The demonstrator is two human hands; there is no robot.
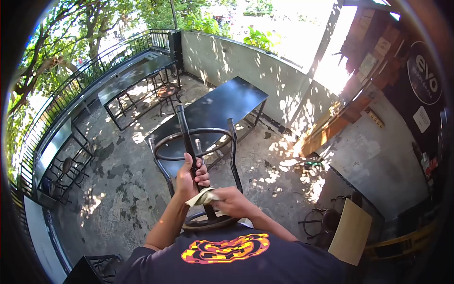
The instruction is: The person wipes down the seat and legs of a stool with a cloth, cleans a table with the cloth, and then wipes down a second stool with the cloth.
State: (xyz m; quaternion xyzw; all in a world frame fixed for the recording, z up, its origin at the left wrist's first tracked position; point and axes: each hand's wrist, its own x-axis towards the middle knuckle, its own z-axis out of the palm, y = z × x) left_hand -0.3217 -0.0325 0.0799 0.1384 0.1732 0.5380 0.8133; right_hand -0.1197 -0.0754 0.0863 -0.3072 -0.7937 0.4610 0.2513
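A black metal stool (233, 156) is turned over in front of my chest, its capped legs pointing up and away from me and a ring joining them. My left hand (190, 179) is closed around one of the stool's legs, about midway along. Just below it, my right hand (232, 202) grips a pale cloth (202, 197) that wraps against the same leg. The stool's seat end lies close to my shirt and is partly hidden by my hands and forearms.
A long black table (236, 97) stands just beyond the stool. Another table (113, 90) with stools runs by the railing (101, 59). To the right are a wooden counter (326, 128), a light board (351, 232) and a dark stool (326, 220). A concrete wall (236, 57) closes the back.
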